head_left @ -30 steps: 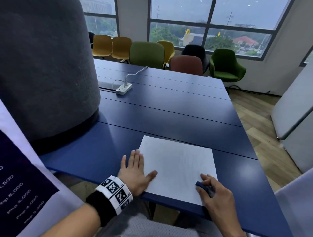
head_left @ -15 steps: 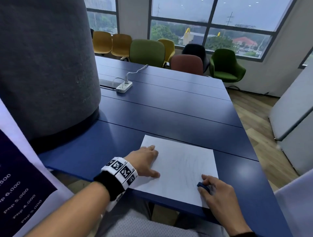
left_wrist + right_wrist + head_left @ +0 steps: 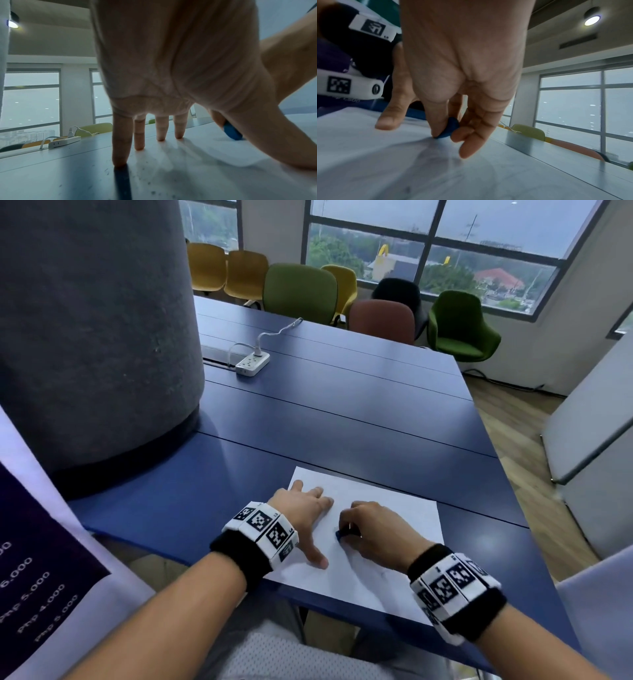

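Erasing looks to be the step in hand: the right hand [image 3: 375,530] pinches a small blue eraser [image 3: 339,535] between thumb and fingertips, with the eraser's lower end touching the sheet of paper [image 3: 404,508]. The sheet lies flat at the near edge of the table [image 3: 342,412], and faint grey marks show on it around the eraser. The left hand [image 3: 301,508] holds nothing. Its fingers are straight and spread, and their tips press down by the sheet's far left corner, while the thumb lies on the paper nearer the person.

To do this well, I would keep the left fingertips bearing down and rub in short, light strokes away from them, so the paper is drawn taut and does not buckle. The two hands are nearly touching, so the strokes have little room on the left. The sheet reaches the table's near edge, and a hard pull toward the person could drag it off.

A second ago the right hand sat at the sheet's near right corner, well apart from the left, whose palm lay flat on the table at the sheet's left edge. Since then the left hand has moved onto the paper and risen onto its fingertips, and the eraser has travelled to the sheet's middle
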The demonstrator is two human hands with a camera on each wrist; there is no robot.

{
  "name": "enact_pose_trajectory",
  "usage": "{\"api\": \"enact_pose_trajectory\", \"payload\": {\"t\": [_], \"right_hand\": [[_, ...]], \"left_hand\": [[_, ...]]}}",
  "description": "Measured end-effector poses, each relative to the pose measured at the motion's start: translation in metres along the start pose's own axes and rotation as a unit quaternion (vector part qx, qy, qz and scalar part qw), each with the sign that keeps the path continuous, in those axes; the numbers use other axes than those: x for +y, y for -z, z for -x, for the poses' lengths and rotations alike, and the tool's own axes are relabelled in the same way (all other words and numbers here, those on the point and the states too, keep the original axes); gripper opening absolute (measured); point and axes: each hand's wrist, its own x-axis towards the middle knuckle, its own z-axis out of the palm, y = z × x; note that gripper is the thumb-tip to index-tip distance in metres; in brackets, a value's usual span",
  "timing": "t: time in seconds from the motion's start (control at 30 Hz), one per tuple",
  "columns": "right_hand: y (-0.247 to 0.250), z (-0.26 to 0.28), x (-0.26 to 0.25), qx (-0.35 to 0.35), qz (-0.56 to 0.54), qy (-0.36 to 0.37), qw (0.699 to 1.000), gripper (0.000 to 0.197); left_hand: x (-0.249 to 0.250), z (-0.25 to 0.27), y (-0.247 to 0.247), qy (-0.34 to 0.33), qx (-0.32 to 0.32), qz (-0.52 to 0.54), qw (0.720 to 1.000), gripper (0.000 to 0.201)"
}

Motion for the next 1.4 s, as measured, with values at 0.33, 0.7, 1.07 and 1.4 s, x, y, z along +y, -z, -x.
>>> {"api": "enact_pose_trajectory", "payload": {"t": [0.33,0.7,1.07,1.4], "right_hand": [[0.007,-0.008,0.009,-0.098,-0.021,0.073,0.992,0.013],[0.007,-0.016,0.033,-0.082,-0.032,0.058,0.994,0.011],[0.005,-0.013,0.085,0.016,-0.173,-0.134,0.976,0.013],[0.012,-0.024,0.092,0.023,-0.182,-0.145,0.972,0.013]], "left_hand": [[0.0,0.0,-0.001,-0.002,0.005,-0.005,1.0,0.116],[0.005,-0.002,0.001,0.008,-0.013,-0.019,1.0,0.118],[0.018,-0.012,0.017,0.001,-0.03,-0.005,1.0,0.091],[0.028,-0.027,0.014,-0.009,-0.011,-0.045,0.999,0.119]]}}
